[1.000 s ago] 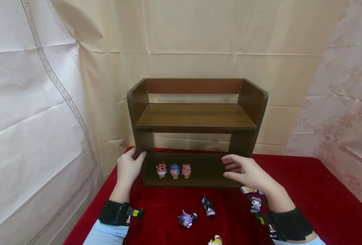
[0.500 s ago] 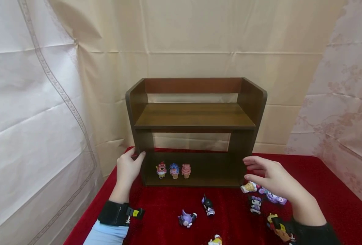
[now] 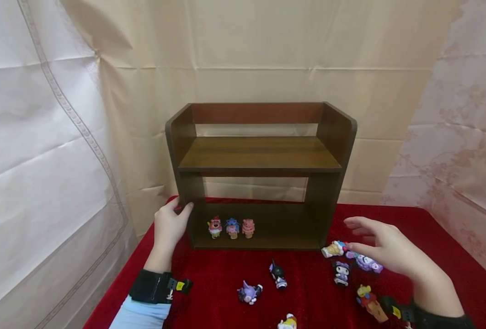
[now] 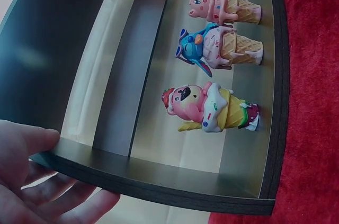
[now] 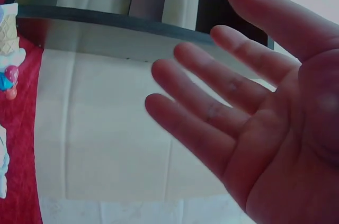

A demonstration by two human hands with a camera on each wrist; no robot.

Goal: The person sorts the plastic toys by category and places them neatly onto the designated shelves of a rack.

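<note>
- Right hand (image 3: 387, 246), lower right: empty, fingers apart and pointing left, near loose figurines (image 3: 341, 274); pinching one from above should spare its neighbours.
- Left hand (image 3: 169, 228), lower left: clamped on the side of the shelf (image 3: 261, 153); steady pressure should protect the standing figurines (image 3: 232, 230), just below centre.

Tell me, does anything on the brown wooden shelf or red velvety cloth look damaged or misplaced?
No damage shows. Three colourful ice-cream-cone figurines stand upright on the shelf; several others, like the red-and-yellow one with a brown cone, lie scattered on the cloth, so they look misplaced.
</note>
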